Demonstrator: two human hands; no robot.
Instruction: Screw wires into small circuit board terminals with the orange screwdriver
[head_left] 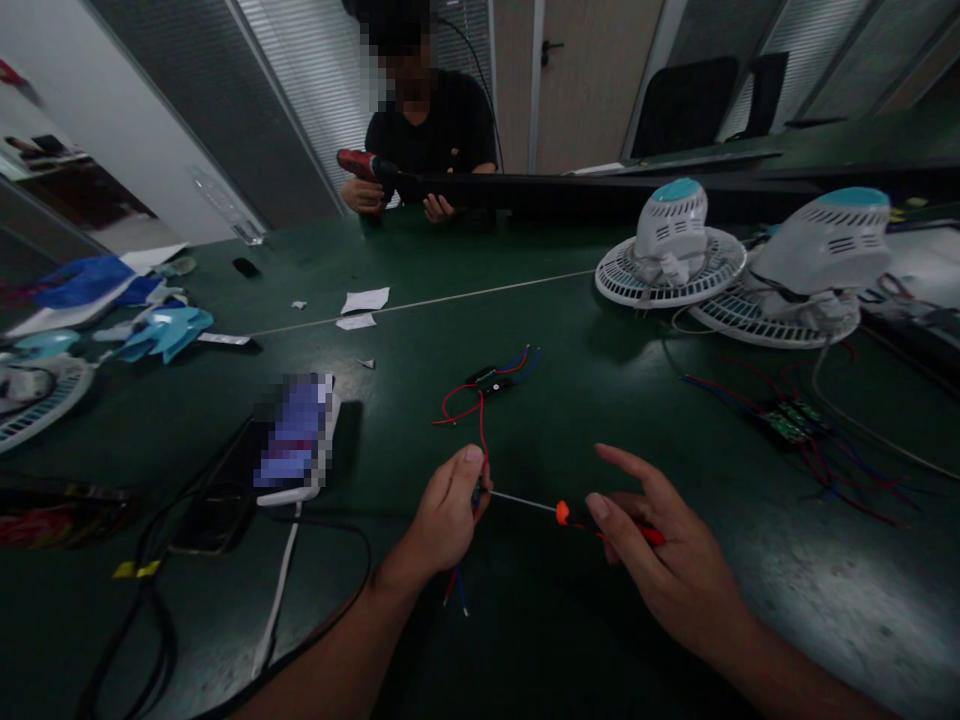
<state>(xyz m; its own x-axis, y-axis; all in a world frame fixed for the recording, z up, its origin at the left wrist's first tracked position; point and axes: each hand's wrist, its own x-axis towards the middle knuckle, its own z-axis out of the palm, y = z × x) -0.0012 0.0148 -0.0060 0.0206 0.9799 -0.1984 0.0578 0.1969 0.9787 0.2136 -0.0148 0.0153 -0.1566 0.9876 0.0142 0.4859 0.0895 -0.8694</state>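
Observation:
My left hand (444, 515) is closed in a pinch on a small dark part with red and blue wires (480, 420) that trail up to a little black board (487, 381) on the green table. My right hand (667, 560) holds a screwdriver with an orange-red handle (570, 515). Its thin metal shaft points left, with the tip at the part in my left fingers. The index finger of my right hand is stretched out above the handle.
Two white fan heads (671, 250) lie face down at the right, with circuit boards and loose wires (791, 420) near them. A phone on a white stand (296, 435) and black cables sit at the left. A person across the table (427, 130) holds a red power tool.

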